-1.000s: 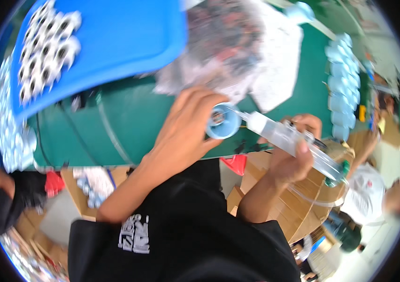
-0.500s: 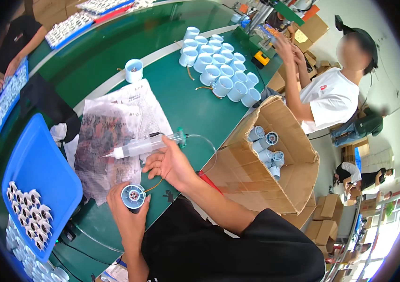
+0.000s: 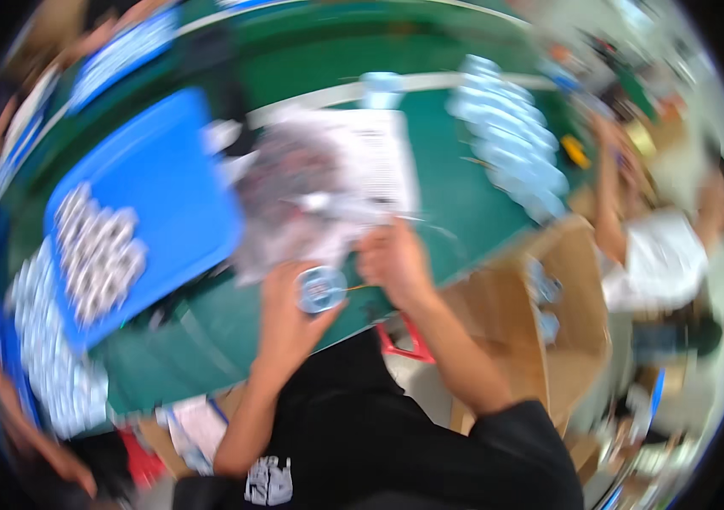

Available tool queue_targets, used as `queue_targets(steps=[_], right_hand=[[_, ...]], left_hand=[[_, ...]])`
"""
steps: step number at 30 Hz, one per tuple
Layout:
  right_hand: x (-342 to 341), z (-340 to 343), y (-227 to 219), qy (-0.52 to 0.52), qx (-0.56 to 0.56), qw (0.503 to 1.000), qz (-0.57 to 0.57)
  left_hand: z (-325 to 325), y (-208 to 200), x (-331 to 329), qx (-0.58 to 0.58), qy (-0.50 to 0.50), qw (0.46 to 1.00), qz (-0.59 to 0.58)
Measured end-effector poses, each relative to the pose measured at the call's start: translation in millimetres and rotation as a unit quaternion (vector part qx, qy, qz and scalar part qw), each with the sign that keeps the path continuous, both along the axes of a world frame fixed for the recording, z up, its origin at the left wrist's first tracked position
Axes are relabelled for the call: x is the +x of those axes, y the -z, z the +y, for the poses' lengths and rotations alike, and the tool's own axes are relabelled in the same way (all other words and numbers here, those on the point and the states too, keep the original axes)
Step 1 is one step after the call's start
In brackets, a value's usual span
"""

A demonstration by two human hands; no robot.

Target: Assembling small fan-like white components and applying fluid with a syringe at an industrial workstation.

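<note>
My left hand (image 3: 281,310) is wrapped round a light blue, round plastic housing (image 3: 321,290), its open face with spokes turned up. A thin orange-brown wire (image 3: 362,287) runs from the housing to the edge of my right hand (image 3: 396,263). My right hand has its fingers curled in, but blur hides what lies inside them. A clear syringe (image 3: 349,209) with a pale nozzle end lies across the view over the papers (image 3: 383,140), its rear meeting my right fingertips. Whether those fingers grip it does not show.
Left of my hands stands a blue tray (image 3: 166,187) with several white finned parts (image 3: 98,259). Light blue housings (image 3: 506,127) cluster at the table's right; one housing (image 3: 381,89) stands apart. An open cardboard box (image 3: 498,314) borders the table, near a person in white (image 3: 655,263).
The whole view has swung and blurred, so the table things appear farther right. My right hand's fingers, spread before, are now curled in. My left hand keeps the housing.
</note>
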State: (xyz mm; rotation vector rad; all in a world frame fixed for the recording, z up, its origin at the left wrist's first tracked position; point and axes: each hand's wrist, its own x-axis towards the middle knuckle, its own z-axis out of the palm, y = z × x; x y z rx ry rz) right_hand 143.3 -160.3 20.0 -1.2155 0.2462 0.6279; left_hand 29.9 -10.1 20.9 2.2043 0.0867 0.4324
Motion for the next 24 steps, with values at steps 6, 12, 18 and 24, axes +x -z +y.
queue_targets(steps=[6, 12, 18, 24], right_hand=[[-21, 33, -52, -0.037, -0.041, 0.938, -0.342], [-20, 158, -115, -0.368, -0.103, 0.611, -0.693], [-5, 224, -85, -0.407, -0.111, 0.301, -0.855], [3, 241, -73, -0.361, -0.113, 0.135, -0.916]], left_hand=[[4, 5, -3, -0.054, 0.039, 0.998, -0.017], [5, 7, -11, -0.028, 0.008, 0.998, -0.049], [4, 10, -7, -0.043, 0.012, 0.997, -0.064], [5, 10, -12, -0.045, 0.035, 0.997, -0.048]])
